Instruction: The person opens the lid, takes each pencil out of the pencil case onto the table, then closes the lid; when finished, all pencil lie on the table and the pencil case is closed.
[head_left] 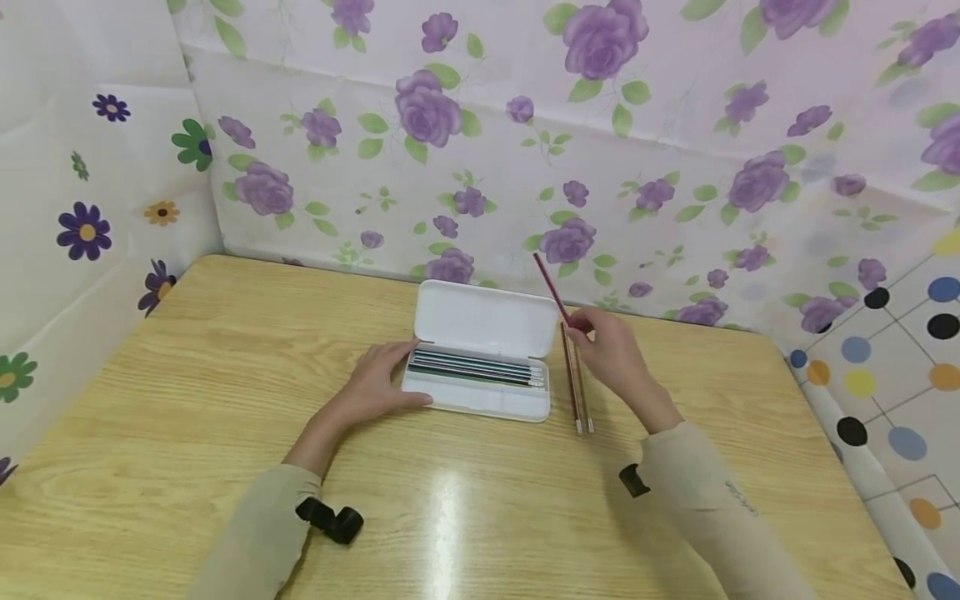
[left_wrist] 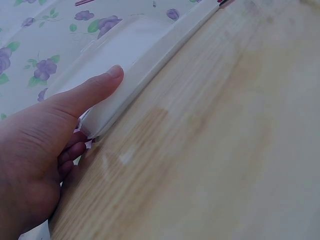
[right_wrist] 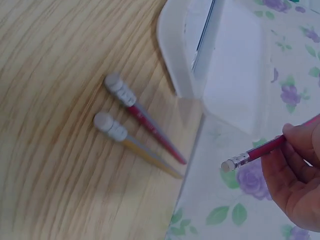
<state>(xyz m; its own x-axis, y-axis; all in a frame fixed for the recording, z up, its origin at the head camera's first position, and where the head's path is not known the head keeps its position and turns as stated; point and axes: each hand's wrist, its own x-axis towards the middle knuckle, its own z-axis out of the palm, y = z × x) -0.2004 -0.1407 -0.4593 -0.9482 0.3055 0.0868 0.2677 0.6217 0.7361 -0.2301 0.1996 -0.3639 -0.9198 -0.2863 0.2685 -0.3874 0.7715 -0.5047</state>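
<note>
An open white pencil case (head_left: 480, 403) lies on the table with its lid (head_left: 487, 317) tipped back. Several dark pencils (head_left: 472, 367) lie side by side inside, their eraser ends to the right. My left hand (head_left: 372, 385) grips the case's left end, thumb along the front rim and fingers round the back corner. Above the table, to the right of the lid, my right hand (head_left: 611, 350) pinches a red pencil (right_wrist: 265, 148) near its eraser end, the other end slanting up and away. Below that hand lie another red pencil (right_wrist: 150, 125) and a yellow pencil (right_wrist: 150, 156).
The wooden table (head_left: 262, 333) meets a flowered cloth wall (head_left: 322, 192) close behind the case lid. A second cloth with coloured dots (head_left: 892, 392) hangs along the right edge. Black straps (head_left: 330, 521) sit on both sleeves.
</note>
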